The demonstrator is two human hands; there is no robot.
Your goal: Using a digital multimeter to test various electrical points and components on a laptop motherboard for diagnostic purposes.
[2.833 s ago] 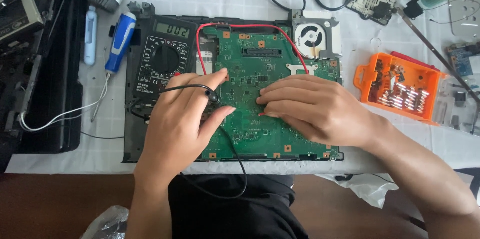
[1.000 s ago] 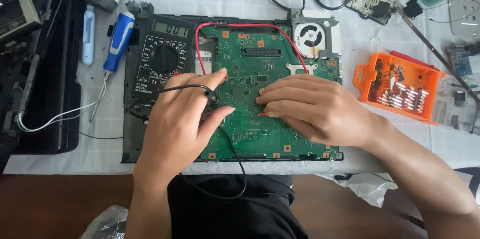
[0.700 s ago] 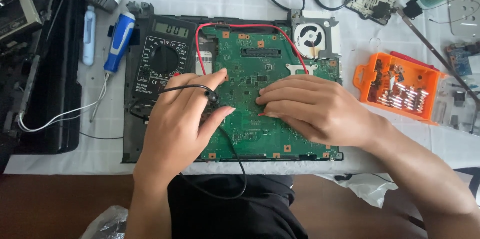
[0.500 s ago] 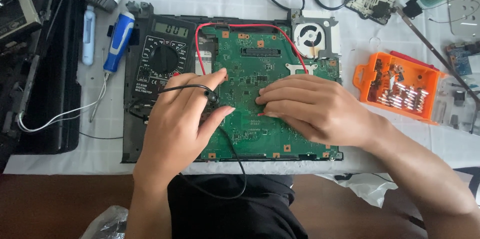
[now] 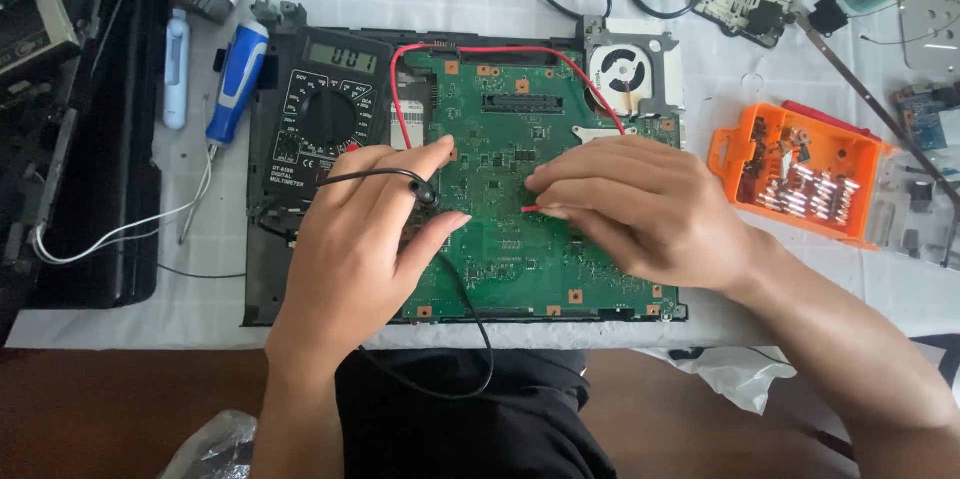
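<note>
Green board (image 5: 520, 229) sits mid-table in its black tray, mostly covered by both hands. Left hand (image 5: 365, 239) pinches the black probe (image 5: 425, 191) down on it; right hand (image 5: 640, 209) is closed around the red probe (image 5: 530, 209), only the tip showing. Can't see the contact points. Multimeter (image 5: 325, 119) just left, orange bit case (image 5: 800, 174) right, its far edge blurry.

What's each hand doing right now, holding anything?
Left hand: closed on the black probe, over the green circuit board.
Right hand: closed on the red probe.
</note>
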